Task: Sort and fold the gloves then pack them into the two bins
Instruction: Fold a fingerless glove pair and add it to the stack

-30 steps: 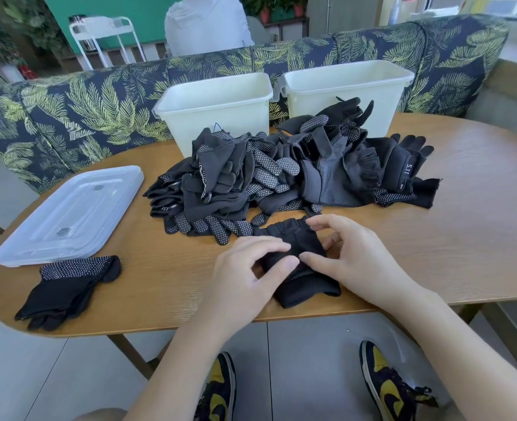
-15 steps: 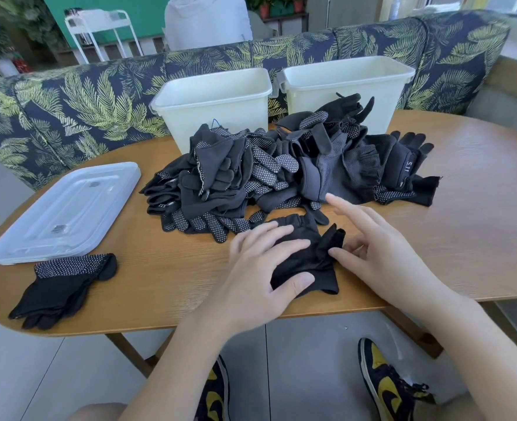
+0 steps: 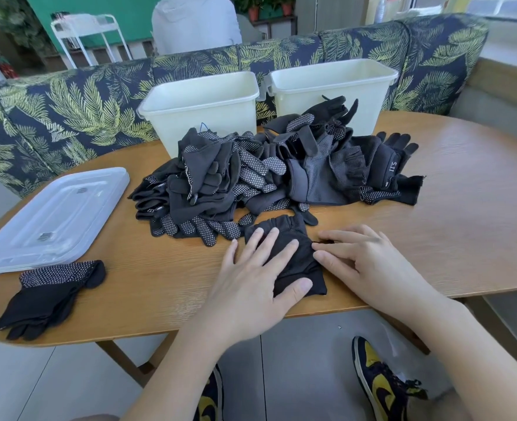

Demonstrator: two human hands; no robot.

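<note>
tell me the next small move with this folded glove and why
Probably lift the folded glove and drop it into one of the two bins. It lies compact near the table edge, the left hand pressing it flat with straight fingers, the right hand touching its side. Both bins stand open behind the unsorted pile.

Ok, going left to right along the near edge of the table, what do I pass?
Dotted glove → left hand → folded black glove → right hand.
</note>
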